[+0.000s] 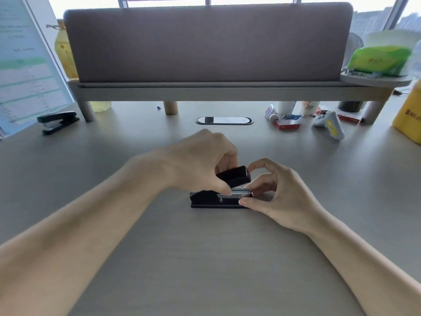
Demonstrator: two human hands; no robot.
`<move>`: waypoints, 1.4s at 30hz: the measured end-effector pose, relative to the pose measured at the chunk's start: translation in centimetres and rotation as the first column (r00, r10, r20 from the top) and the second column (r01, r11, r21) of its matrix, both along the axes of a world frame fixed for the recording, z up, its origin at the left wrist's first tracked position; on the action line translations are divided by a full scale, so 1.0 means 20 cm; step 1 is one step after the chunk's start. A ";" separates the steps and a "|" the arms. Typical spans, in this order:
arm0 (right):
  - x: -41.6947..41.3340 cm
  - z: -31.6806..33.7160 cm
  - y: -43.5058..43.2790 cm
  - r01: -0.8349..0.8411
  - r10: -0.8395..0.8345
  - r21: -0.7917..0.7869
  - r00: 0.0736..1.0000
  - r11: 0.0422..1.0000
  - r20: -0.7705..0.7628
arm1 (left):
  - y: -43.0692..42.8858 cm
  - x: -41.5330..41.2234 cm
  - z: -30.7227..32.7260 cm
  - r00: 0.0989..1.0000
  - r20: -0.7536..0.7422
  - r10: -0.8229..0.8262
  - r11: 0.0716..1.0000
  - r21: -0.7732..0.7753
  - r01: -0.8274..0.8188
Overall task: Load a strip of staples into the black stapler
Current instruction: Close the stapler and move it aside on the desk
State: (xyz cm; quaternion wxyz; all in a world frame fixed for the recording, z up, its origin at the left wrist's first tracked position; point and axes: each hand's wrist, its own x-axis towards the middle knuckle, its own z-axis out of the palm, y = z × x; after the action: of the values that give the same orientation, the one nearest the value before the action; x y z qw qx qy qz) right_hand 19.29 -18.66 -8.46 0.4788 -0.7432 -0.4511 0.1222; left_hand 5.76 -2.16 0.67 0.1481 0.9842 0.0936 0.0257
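The black stapler (206, 199) lies on the grey desk in the middle of the head view, its lid (234, 176) swung up and tilted. My left hand (200, 163) grips that lid from above, thumb and fingers closed on it. The metal staple channel (237, 193) shows silver under the lid. My right hand (278, 197) is at the stapler's right end, its thumb and fingertips pinched on the front of the channel. I cannot tell the staple strip apart from the channel.
A second black stapler (58, 122) sits at the far left. Red staple boxes (286, 124), a white game controller (329, 124) and small bottles lie at the back right under the raised shelf (205, 90). A yellow box (410, 115) stands at the right edge.
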 end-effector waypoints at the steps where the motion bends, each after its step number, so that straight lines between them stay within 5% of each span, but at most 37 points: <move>1: 0.00 0.00 0.00 -0.009 0.009 0.003 1.000 1.000 -0.002 | -0.01 0.02 -0.03 1.000 -0.011 -0.001 1.000 -0.013 0.001; 7: 0.01 0.00 0.00 -0.016 0.016 -0.008 1.000 1.000 -0.002 | -0.01 0.05 -0.09 0.999 -0.042 -0.027 1.000 -0.016 0.026; 12: 0.01 0.00 0.00 -0.025 0.024 -0.012 1.000 1.000 -0.016 | -0.01 0.07 -0.21 0.984 -0.057 0.169 0.961 -0.212 -0.177; 29: 0.02 -0.02 0.00 -0.038 0.038 0.000 0.999 0.999 -0.004 | -0.05 0.12 -0.37 0.953 0.122 0.278 0.947 -0.204 -0.250; 37: 0.03 -0.04 0.00 -0.063 0.063 -0.001 0.996 0.998 0.055 | -0.02 0.07 -0.40 0.944 0.265 0.195 0.967 -0.213 -0.140; 42: 0.03 -0.05 -0.02 -0.020 0.064 -0.150 0.954 0.988 0.293 | 0.05 -0.12 -0.39 0.954 0.292 0.067 0.981 -0.193 -0.010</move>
State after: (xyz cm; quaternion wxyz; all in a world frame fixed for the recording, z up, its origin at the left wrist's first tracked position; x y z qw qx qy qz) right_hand 19.91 -19.09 -9.39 0.3474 -0.7762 -0.5236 0.0518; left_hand 3.33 -1.22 -7.10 0.2530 0.9485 0.0915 0.1672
